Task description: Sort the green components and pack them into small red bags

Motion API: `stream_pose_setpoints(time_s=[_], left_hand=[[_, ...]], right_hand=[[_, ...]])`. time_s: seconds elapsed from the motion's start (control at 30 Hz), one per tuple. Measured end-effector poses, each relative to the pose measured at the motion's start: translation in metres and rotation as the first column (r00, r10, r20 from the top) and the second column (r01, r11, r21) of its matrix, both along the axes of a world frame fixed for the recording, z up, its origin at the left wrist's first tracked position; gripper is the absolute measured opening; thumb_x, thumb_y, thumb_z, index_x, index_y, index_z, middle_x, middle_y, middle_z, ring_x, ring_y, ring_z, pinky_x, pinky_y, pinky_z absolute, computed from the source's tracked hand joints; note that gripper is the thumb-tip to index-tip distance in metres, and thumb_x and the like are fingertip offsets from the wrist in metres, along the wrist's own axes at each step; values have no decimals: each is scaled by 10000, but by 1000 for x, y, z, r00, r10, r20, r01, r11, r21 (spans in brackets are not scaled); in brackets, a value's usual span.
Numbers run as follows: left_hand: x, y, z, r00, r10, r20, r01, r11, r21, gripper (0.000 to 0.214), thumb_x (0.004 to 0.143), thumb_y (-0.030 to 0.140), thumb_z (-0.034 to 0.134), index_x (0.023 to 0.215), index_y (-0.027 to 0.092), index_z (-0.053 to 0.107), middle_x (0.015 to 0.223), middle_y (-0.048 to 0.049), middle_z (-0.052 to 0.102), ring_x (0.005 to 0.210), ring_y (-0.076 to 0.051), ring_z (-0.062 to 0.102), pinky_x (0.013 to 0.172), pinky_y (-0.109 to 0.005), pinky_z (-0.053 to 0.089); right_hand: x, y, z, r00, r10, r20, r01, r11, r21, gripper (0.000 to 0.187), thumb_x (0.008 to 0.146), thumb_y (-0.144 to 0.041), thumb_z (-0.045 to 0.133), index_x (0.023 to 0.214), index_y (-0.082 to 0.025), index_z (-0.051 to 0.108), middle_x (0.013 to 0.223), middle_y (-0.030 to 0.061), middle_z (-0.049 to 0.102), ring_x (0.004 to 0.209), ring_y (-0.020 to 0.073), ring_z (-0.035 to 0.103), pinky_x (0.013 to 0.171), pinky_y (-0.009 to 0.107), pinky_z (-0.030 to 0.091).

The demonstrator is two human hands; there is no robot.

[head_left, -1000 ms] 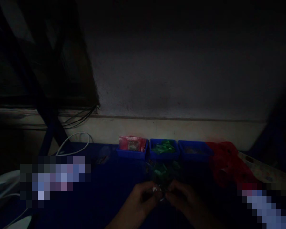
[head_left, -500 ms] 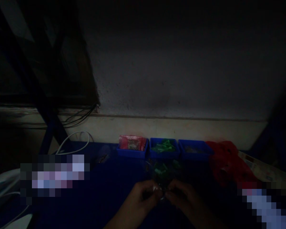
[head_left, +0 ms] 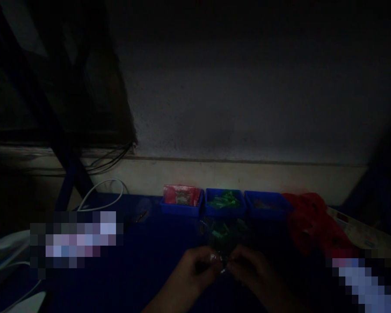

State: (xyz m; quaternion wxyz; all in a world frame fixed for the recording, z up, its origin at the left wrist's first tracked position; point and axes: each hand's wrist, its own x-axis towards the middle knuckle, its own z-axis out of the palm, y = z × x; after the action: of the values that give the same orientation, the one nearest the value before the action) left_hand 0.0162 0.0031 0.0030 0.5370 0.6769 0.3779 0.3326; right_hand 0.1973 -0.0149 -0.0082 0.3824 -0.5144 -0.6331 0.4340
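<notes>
Clear, shiny plastic, apparently a small piece of film (head_left: 223, 270), caught the faint light between the fingertips of two bare hands bent close together above a dark blue tabletop (head_left: 133, 265). The left hand (head_left: 199, 266) pinched it between thumb and forefinger; the right hand (head_left: 250, 266) appeared to pinch its opposite edge, though gloom hid the exact contact and whatever lay inside.

The step in hand looked to be close fingertip work on the film, at a midway point by all appearances. The next move, in judgement, called for one steady pinch while the other set of fingers worked the edge, with little force on so thin a material.

Just beyond the grip lay loose green pieces (head_left: 220, 233). Farther out stood three blue trays in a row: the left tray (head_left: 182, 211) bore a pink-red packet (head_left: 172, 195), the middle tray (head_left: 226, 213) held green strips (head_left: 226, 201), and the right tray (head_left: 270, 214) had contents too dim to name. Crumpled red material (head_left: 308, 217) lay beyond the grip to the right.
</notes>
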Motion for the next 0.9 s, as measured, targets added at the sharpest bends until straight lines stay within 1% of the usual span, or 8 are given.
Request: stream_pose_setpoints(time_s=[0.1,0.2,0.4,0.57,0.63,0.77,0.8,0.9], left_hand=[[0,0,1,999,-8,51,9,1000,-16,163,803,280,568,764,133,626,691,6,580,657,-130,485,598,-217,358],[1,-1,4,996,-9,91,10,1000,-15,137,800,266,575,759,141,615,700,9,579,662,-128,489,607,-218,362],[2,-1,5,997,-7,74,8,1000,-6,157,817,271,556,755,133,595,674,24,519,634,-113,443,589,-215,341],[1,-1,5,999,7,40,-7,1000,-10,222,836,322,520,740,135,593,639,33,484,603,-109,422,563,-214,326],[0,0,6,1000,25,12,-25,1000,13,233,831,325,518,722,136,601,641,27,487,606,-115,435,563,-219,332],[-1,3,7,995,99,-12,-96,987,131,225,800,304,548,687,136,646,754,-17,538,726,-156,500,647,-245,368],[-2,4,7,994,112,-17,-108,984,141,229,793,306,553,677,135,652,765,-21,542,734,-158,502,649,-245,369],[-2,5,4,991,120,-51,-117,991,69,258,789,339,545,685,130,655,635,16,497,586,-114,448,532,-213,328]], right_hand=[[-1,1,2,1000,17,-7,-17,1000,-3,170,779,-360,560,708,-206,572,644,-45,511,616,134,486,589,233,377],[-1,1,4,1000,6,-11,-6,1000,-2,174,762,-364,561,696,-204,568,639,-44,504,613,136,487,586,236,383],[0,1,3,1000,-22,-1,22,1000,1,202,773,-390,565,692,-206,591,629,-34,528,634,146,523,605,245,407],[1,1,5,1000,7,-13,-7,1000,4,180,778,-368,553,709,-205,582,639,-35,523,615,138,513,595,245,401],[0,0,5,1000,12,-18,-12,1000,4,170,779,-357,550,714,-203,578,642,-37,523,614,137,511,594,244,398],[-1,1,4,1000,-10,-15,10,1000,-4,129,771,-330,562,770,-204,588,709,-25,557,687,155,534,624,244,398],[-1,2,4,1000,-17,-15,17,1000,4,125,769,-325,566,782,-204,592,725,-22,563,703,159,537,629,244,397],[0,5,5,1000,-25,-10,26,999,36,113,767,-308,568,768,-200,600,711,-23,556,691,155,529,611,238,386]])
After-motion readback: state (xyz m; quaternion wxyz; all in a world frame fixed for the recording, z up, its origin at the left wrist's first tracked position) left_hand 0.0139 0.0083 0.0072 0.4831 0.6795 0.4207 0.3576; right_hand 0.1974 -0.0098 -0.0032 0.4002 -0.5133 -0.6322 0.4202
